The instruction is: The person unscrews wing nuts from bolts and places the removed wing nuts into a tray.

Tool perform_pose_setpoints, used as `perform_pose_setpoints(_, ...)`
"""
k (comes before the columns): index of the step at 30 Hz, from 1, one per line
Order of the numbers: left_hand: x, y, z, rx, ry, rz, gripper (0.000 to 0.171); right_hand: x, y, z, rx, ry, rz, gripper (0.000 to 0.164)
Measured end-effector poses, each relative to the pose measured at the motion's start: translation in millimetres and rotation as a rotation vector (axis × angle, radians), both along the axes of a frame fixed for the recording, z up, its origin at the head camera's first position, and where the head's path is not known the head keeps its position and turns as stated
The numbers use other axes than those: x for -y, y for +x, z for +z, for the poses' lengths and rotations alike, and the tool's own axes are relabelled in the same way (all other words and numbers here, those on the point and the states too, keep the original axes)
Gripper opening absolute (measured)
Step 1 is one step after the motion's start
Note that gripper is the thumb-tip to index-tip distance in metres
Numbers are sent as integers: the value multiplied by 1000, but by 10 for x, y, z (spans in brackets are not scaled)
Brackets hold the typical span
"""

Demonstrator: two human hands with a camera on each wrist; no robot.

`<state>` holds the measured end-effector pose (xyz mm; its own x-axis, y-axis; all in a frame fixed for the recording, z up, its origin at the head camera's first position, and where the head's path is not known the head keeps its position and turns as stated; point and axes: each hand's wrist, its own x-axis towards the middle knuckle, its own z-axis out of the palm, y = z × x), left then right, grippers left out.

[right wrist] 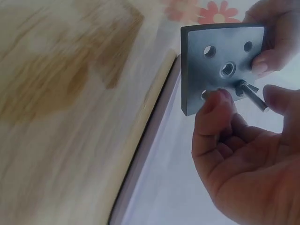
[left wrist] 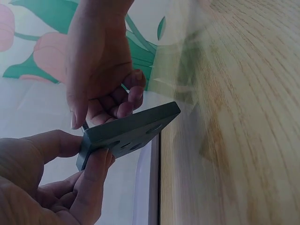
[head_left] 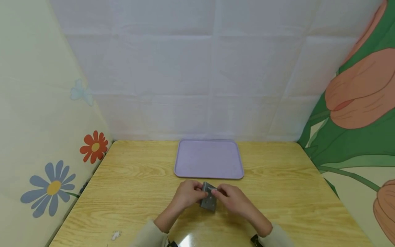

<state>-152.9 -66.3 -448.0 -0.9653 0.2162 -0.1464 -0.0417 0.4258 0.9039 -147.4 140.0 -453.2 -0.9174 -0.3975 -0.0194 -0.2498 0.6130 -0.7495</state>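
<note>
A grey metal plate with several round holes is held up over the table, tilted. My left hand grips one edge of it, thumb on one face and fingers on the other, as the left wrist view shows. A threaded bolt sticks out of one hole, with a small wing nut on it close to the plate's face. My right hand has its curled index finger and its thumb on either side of the nut, fingertips right at it. Its other fingers are curled.
A lilac tray lies on the wooden table just beyond my hands, toward the back wall. A small white patch shows at the table's near left. Flowered cloths hang at both sides, a plain pale one behind.
</note>
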Motion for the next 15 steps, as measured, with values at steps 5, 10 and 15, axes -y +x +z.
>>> perform_pose_setpoints(5,-17,7,3,-10,-26,1,25,13,-15,11,62,-10,-61,44)
perform_pose_setpoints(10,-39,19,2,-31,-43,-1,24,39,-14,32,83,-20,-111,46)
perform_pose_setpoints(15,-61,28,-9,-56,-62,-5,22,59,-15,49,83,-22,-143,47)
